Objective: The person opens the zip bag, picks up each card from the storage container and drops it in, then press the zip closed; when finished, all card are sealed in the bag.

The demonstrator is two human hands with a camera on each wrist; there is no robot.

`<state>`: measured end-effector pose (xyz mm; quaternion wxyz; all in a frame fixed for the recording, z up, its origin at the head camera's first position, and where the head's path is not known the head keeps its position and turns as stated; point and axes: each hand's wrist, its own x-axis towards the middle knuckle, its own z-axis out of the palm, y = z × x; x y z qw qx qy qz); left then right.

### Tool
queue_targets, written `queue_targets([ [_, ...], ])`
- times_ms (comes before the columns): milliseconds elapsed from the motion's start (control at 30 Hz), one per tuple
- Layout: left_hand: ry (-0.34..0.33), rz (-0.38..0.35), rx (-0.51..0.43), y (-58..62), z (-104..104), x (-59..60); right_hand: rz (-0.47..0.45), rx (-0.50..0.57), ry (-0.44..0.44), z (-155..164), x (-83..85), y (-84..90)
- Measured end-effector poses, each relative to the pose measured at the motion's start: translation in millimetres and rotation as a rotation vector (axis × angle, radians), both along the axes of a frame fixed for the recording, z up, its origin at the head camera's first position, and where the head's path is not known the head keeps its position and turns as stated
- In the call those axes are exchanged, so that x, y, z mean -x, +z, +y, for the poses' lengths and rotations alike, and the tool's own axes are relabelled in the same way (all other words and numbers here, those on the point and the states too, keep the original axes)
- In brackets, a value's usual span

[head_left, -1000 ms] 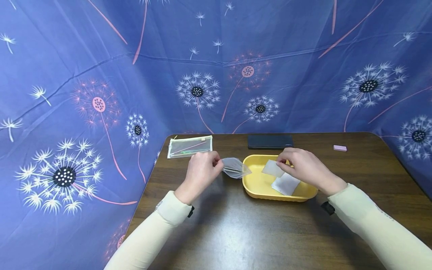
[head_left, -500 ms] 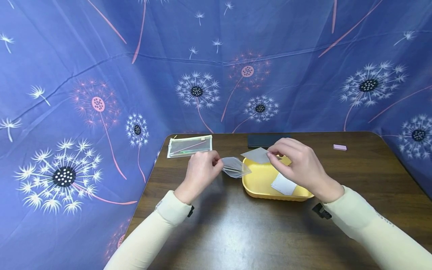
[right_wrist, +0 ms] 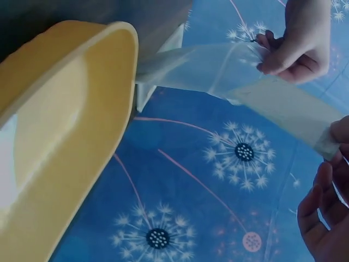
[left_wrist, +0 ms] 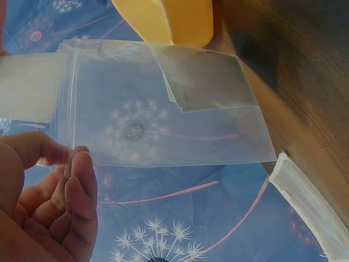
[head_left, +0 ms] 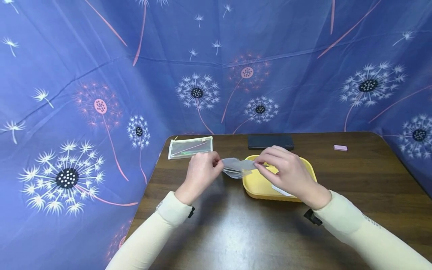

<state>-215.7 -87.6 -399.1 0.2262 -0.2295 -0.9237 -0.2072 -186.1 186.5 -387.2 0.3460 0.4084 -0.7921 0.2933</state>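
Observation:
My left hand [head_left: 201, 168] pinches the rim of a clear zip bag [left_wrist: 125, 131] between thumb and fingers, holding it above the table. Thin grey square sheets [left_wrist: 212, 79] lie inside, at the bag's far end. My right hand [head_left: 287, 174] pinches one edge of a pale square sheet [right_wrist: 292, 112]; its other edge is at the bag's mouth and overlaps it. Below the right hand is a yellow tray [head_left: 258, 191], with a white sheet [head_left: 281, 191] lying in it, partly hidden by that hand.
A see-through zip pouch [head_left: 190, 147] holding a pink stick and something green lies at the back left. Behind the tray rests a flat black case [head_left: 270, 141]. A pink eraser-like block [head_left: 340, 147] sits at the back right. A blue patterned cloth [head_left: 216, 67] hangs behind the table.
My right hand has lifted the pale sheet out from over the tray and carried it left to the bag's mouth. My left hand and the bag have stayed in place.

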Motion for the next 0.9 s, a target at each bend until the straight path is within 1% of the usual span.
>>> queue_targets([
  [200,0.000,0.013,0.005,-0.6,1.1,-0.7,-0.111,-0.054,-0.054,-5.3,2.0,-13.6],
  [367,-0.004,0.017,0.003,-0.5,1.7,-0.7,-0.143,-0.051,-0.081,-9.7,5.2,-25.8],
  [500,-0.005,0.015,0.005,-0.8,1.9,-0.7,-0.194,-0.067,-0.092,-12.8,7.7,-33.2],
  [900,-0.012,0.014,0.003,0.3,3.3,-0.9,-0.338,-0.187,-0.109,-29.2,17.3,-36.0],
])
